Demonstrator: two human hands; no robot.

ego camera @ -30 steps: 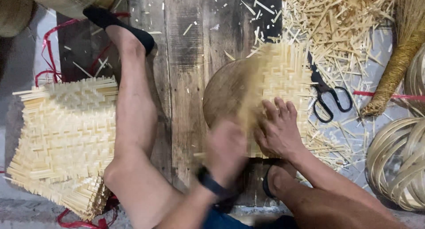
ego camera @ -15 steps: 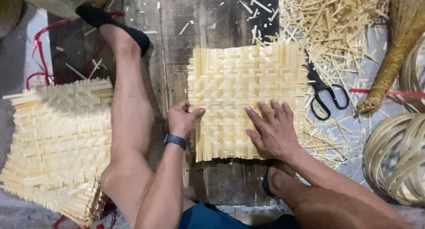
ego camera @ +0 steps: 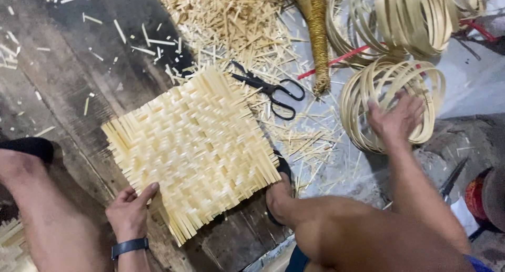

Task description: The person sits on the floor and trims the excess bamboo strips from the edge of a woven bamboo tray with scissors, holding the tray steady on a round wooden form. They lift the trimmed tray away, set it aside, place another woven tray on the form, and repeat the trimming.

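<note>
A square woven mat of pale bamboo strips [ego camera: 192, 148] lies flat on the dark wooden floor. My left hand [ego camera: 130, 211], a dark watch on its wrist, rests at the mat's near left edge with a finger touching it. My right hand [ego camera: 395, 117] is stretched out to the right, fingers spread over a stack of thin bamboo hoops [ego camera: 392, 101] and touching them. Whether it grips a hoop is not visible. My bare legs and a foot in a black sandal [ego camera: 279, 195] frame the mat.
Black scissors [ego camera: 271, 90] lie just beyond the mat among a heap of bamboo offcuts [ego camera: 236, 24]. A bound bundle of fibre [ego camera: 315, 35] and more hoops [ego camera: 415, 19] sit at the back right. A red string [ego camera: 342, 59] runs under them.
The view has swung to the right. My right hand left the mat and reached out to the hoops. My left hand slid to the mat's near corner.
</note>
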